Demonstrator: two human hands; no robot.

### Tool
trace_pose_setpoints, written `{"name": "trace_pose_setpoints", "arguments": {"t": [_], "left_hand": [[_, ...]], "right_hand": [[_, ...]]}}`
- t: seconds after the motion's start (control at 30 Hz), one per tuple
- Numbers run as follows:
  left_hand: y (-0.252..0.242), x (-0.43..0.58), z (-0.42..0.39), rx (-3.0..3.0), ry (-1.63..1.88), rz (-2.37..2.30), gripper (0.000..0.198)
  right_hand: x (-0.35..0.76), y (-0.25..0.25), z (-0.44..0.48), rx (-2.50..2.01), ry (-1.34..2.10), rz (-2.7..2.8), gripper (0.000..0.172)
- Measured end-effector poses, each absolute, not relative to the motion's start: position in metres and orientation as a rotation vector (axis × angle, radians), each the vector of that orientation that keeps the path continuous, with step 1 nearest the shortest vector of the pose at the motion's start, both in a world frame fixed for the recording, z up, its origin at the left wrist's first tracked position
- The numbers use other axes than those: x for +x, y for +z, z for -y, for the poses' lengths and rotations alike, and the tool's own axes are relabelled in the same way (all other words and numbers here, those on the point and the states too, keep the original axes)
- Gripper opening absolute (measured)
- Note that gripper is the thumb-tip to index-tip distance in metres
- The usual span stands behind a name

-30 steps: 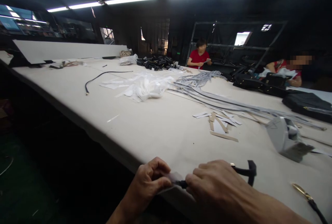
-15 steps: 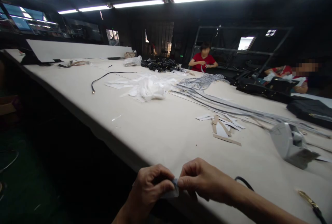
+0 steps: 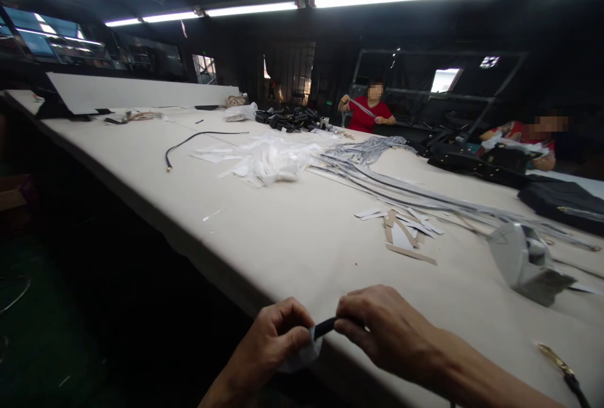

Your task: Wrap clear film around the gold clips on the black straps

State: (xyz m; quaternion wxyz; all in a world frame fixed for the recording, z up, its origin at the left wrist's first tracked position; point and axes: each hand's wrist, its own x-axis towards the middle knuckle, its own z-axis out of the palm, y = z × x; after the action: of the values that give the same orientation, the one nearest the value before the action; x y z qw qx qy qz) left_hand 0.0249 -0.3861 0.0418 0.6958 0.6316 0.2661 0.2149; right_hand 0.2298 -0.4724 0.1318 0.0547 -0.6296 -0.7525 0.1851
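At the near table edge, my left hand [image 3: 278, 335] pinches a whitish translucent sleeve [image 3: 309, 352]. A black strap [image 3: 324, 328] comes out of the sleeve's end, and my right hand [image 3: 372, 323] grips it between thumb and fingers. Only a short piece of the strap shows between the hands. At the lower right lies a gold metal clasp [image 3: 557, 357] on a black strap.
A grey tape dispenser [image 3: 528, 263] stands at the right, near paper strips [image 3: 408, 235]. Farther off on the table [image 3: 283, 238] lie crumpled white wrapping [image 3: 274, 159], long wrapped straps [image 3: 401, 187] and black pieces [image 3: 292, 118]. Two people in red [image 3: 365, 112] [image 3: 523, 134] work beyond.
My right hand has moved slightly right, away from my left hand, and black strap now shows between them. The farther person's hands have spread apart with a grey strip.
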Motion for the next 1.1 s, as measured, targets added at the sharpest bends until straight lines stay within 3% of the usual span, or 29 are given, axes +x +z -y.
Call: {"name": "trace_pose_setpoints", "arguments": {"t": [0.1, 0.2, 0.3, 0.4, 0.47, 0.5, 0.57, 0.63, 0.73, 0.8, 0.93, 1.1], "left_hand": [[0.031, 0.035, 0.391, 1.090, 0.343, -0.501, 0.043], [0.026, 0.041, 0.395, 0.936, 0.382, -0.442, 0.049], [0.028, 0.036, 0.395, 1.208, 0.618, -0.519, 0.037], [0.030, 0.025, 0.391, 1.789, 0.914, -0.589, 0.019], [0.031, 0.020, 0.390, 1.956, 0.990, -0.543, 0.016], [0.032, 0.020, 0.390, 1.942, 0.956, -0.532, 0.019], [0.033, 0.023, 0.392, 1.760, 0.797, -0.536, 0.029], [0.033, 0.030, 0.394, 1.487, 0.580, -0.491, 0.038], [0.030, 0.040, 0.394, 1.213, 0.343, -0.378, 0.047], [0.027, 0.042, 0.393, 1.167, 0.308, -0.356, 0.049], [0.027, 0.032, 0.388, 1.398, 0.453, -0.456, 0.047], [0.025, 0.018, 0.385, 1.763, 0.678, -0.537, 0.043]], "right_hand": [[0.215, 0.117, 0.480, -1.648, 0.055, 2.578, 0.010], [0.206, 0.107, 0.482, -1.540, -0.075, 2.564, 0.009], [0.210, 0.113, 0.477, -1.754, 0.557, 2.153, 0.012], [0.225, 0.128, 0.469, -1.745, 1.457, 1.508, 0.038], [0.234, 0.133, 0.466, -1.673, 1.756, 1.245, 0.047], [0.236, 0.133, 0.466, -1.673, 1.774, 1.208, 0.043], [0.235, 0.129, 0.467, -1.750, 1.561, 1.367, 0.024], [0.227, 0.122, 0.470, -1.815, 1.113, 1.782, 0.010], [0.214, 0.110, 0.474, -1.699, 0.433, 2.429, 0.008], [0.210, 0.105, 0.476, -1.632, 0.311, 2.551, 0.009], [0.219, 0.107, 0.471, -1.728, 0.842, 1.990, 0.009], [0.233, 0.117, 0.464, -1.562, 1.622, 1.271, 0.024]]}}
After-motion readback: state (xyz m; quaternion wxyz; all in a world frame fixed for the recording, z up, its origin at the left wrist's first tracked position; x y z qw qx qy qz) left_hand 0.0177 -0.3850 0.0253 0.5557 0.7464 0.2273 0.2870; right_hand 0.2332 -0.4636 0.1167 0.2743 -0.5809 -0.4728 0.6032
